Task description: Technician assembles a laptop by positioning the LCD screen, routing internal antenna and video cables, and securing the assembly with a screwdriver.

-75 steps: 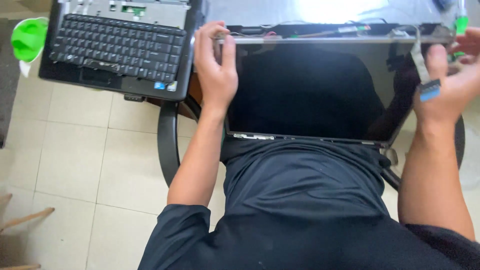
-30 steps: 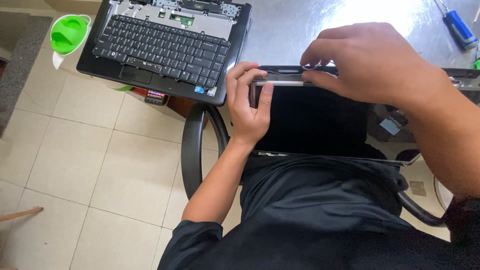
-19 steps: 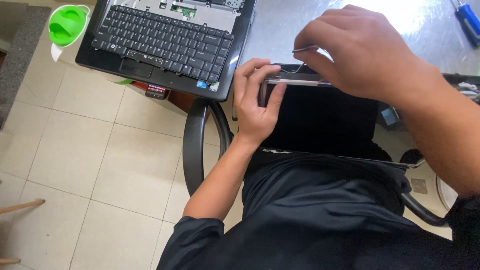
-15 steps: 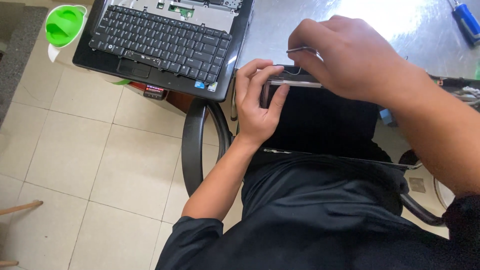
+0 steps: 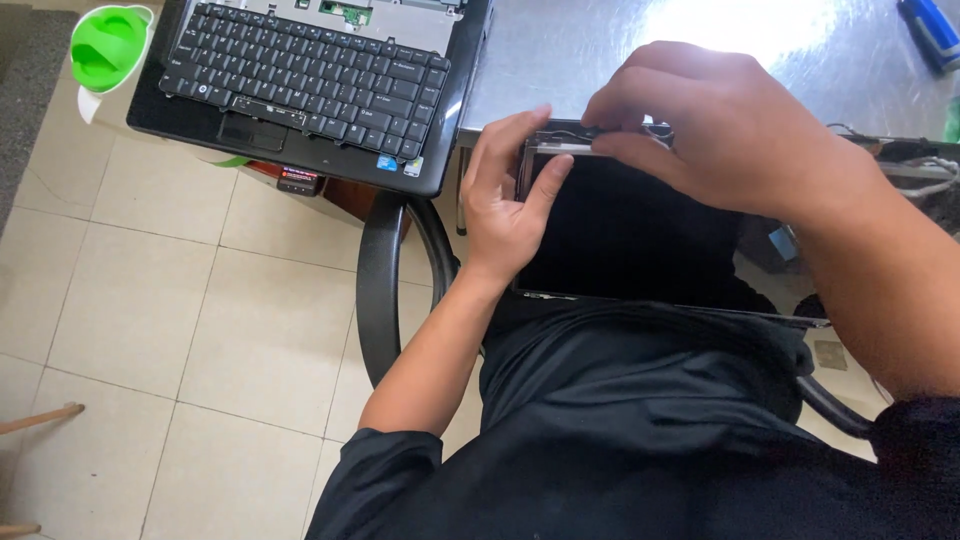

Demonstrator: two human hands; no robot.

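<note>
Head view: both hands' fingers [image 5: 548, 190] pinch the screen panel [image 5: 640, 240].

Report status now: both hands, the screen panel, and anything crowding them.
Left hand grips screen panel at its left edge. Right hand pinches its top corner. Laptop base sits alongside, clear of the hands.

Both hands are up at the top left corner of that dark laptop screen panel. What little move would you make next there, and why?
Probably pinch and ease whatever sits at that corner free. The left hand braces the screen panel by its left edge, thumb on the glass, while the right hand has its fingertips closed on the top edge at the corner, where thin wires run along the frame. What the fingertips grip is too small to tell.
</note>
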